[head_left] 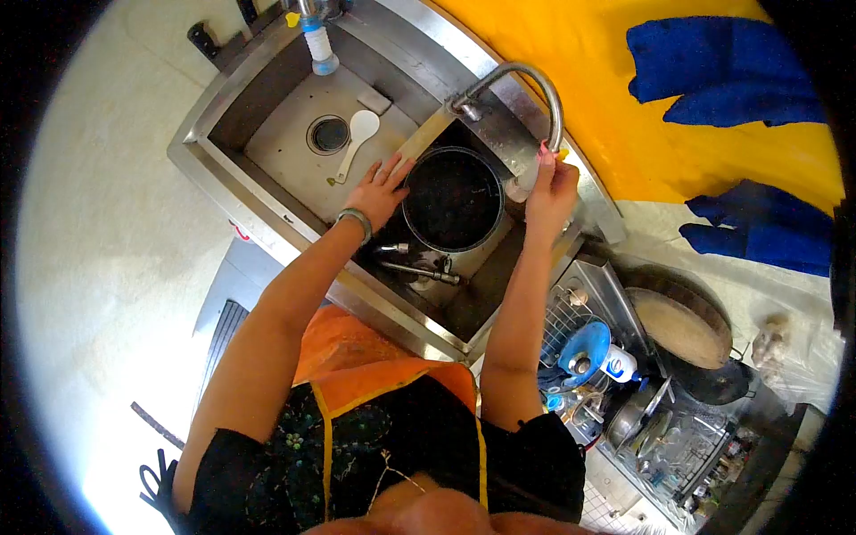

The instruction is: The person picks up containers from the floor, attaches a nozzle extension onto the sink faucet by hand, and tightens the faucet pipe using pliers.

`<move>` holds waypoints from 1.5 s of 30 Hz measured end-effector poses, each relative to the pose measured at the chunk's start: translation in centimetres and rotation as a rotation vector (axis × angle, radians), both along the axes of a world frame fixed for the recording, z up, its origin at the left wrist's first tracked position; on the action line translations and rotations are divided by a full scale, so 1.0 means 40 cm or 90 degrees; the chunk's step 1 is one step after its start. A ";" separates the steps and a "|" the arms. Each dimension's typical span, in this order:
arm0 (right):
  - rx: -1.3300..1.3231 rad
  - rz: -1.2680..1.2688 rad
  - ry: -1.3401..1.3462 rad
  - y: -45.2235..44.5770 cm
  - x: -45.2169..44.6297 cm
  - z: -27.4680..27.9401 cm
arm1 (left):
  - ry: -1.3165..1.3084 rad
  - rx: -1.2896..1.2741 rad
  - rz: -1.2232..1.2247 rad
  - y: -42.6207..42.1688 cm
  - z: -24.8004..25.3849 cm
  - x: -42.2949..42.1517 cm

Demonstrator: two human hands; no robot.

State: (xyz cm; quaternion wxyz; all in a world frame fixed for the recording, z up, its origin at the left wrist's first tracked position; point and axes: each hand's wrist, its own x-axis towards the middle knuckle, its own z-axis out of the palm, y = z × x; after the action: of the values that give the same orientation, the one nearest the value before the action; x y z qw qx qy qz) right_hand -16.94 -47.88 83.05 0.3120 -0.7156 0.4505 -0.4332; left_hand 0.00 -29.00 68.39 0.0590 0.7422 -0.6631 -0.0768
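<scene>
My right hand (551,194) is closed around the end of a curved metal faucet (556,98), at the right side of the sink. A bit of pink and yellow shows at its fingertips. A whitish nozzle (517,187) sits just left of that hand. My left hand (379,192) lies with fingers apart on the divider between the two basins, close to the pot's rim, and holds nothing. Between the hands, a round dark pot (453,198) stands in the right basin; its inside looks black. Below the pot are metal fittings (419,267).
A white spoon (361,129) lies in the left basin (276,147) by the drain (330,134). A second tap with a white-blue nozzle (318,49) hangs above. Blue cloths (722,67) lie on yellow sheeting (588,53). At right stand a dish rack, bottle (620,364) and pans.
</scene>
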 end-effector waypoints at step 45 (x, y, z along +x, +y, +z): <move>-0.073 -0.016 0.294 0.004 -0.012 0.146 | 0.021 0.015 -0.006 0.003 0.024 0.005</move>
State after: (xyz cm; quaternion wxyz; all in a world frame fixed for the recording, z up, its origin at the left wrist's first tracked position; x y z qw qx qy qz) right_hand -17.40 -47.71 88.90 0.1543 -0.8067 0.4935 -0.2863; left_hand 0.19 -28.89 69.36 0.0608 0.7385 -0.6644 -0.0970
